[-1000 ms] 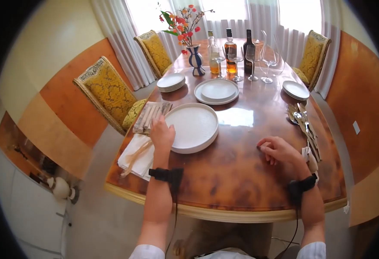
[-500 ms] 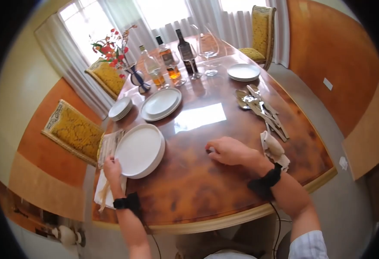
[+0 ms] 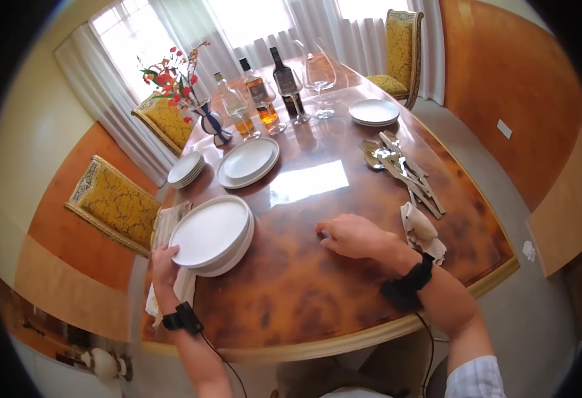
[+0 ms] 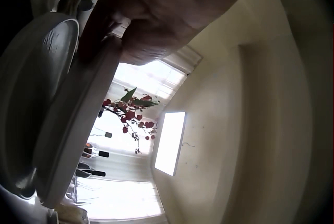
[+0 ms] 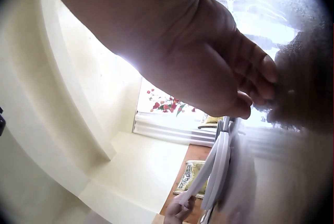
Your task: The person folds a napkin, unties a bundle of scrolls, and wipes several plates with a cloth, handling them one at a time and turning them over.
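My left hand point(image 3: 165, 266) pinches the left rim of a large white plate point(image 3: 209, 231) in the head view. That plate is raised on the hand's side, tilted over another large white plate point(image 3: 232, 260) beneath it. In the left wrist view a gap shows between the raised plate point(image 4: 78, 119) and the lower plate point(image 4: 36, 78). My right hand point(image 3: 354, 235) rests low over the table to the right, its fingers loosely curled and holding nothing. Left of the plates lie folded cloth napkins point(image 3: 165, 224), partly hidden by my left hand.
Small plates stand stacked at the left point(image 3: 186, 170) and back right point(image 3: 374, 111). A plate pair point(image 3: 248, 161) lies behind the large ones. Cutlery point(image 3: 407, 176) and a rolled napkin point(image 3: 422, 229) lie on the right. Bottles point(image 3: 261, 93), wine glasses and a flower vase point(image 3: 214, 124) stand farther back.
The head view has turned right. My left hand has taken hold of the top large plate's rim and raised that side off the plate below. My right hand stays loosely curled over the table.
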The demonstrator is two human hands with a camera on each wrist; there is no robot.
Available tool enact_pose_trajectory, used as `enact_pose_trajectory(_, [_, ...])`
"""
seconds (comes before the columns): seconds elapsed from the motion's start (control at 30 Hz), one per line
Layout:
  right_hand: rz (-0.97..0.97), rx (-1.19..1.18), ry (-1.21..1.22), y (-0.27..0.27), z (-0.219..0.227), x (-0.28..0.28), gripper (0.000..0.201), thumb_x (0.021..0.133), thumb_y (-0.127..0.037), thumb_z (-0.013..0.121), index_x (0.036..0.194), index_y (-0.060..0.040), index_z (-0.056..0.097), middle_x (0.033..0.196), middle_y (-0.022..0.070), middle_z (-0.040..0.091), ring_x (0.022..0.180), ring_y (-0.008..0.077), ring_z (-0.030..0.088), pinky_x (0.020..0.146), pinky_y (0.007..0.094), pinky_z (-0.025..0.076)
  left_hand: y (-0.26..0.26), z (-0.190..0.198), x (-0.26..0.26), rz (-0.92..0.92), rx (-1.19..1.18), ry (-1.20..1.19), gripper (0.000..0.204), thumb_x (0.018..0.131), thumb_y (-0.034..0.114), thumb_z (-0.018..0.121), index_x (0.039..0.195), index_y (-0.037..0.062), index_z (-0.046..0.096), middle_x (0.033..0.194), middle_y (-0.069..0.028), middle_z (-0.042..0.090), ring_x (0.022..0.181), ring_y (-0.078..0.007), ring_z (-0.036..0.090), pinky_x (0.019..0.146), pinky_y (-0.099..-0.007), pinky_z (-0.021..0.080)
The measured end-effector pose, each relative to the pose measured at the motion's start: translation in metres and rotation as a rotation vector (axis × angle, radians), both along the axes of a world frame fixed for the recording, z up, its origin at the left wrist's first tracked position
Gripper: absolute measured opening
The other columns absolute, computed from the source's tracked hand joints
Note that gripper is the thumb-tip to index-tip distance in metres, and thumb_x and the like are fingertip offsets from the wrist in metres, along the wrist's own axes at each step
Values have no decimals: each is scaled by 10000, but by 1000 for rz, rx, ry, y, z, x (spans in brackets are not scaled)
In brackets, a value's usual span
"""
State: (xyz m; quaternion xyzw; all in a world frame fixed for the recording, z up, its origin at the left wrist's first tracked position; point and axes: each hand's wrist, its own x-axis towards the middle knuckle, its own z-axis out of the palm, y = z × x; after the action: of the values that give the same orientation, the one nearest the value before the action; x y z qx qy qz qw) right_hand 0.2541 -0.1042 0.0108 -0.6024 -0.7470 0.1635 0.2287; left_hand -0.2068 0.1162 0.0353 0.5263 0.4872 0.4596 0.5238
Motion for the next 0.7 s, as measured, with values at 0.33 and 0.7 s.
enact_pose_trajectory(0.33, [-194, 104, -14, -33, 54, 34, 333, 977, -228, 661, 1270, -71, 673, 933, 173, 743, 850, 330, 723, 780, 419, 577, -5, 4, 14, -282, 40, -254, 410, 944, 31, 548, 1342, -67, 564, 1225, -157, 666, 1130, -252, 661, 1000, -372, 544])
enact_pose_trajectory(0.7, [-377, 428, -303, -170, 14, 50, 207, 917, -25, 671, 1121, 6, 672, 1040, 181, 700, 833, 285, 705, 731, 359, 549, -69, -15, 142, -661, -105, -303, 449, 980, 65, 532, 1415, -38, 494, 1256, -147, 664, 1095, -223, 691, 970, -365, 571])
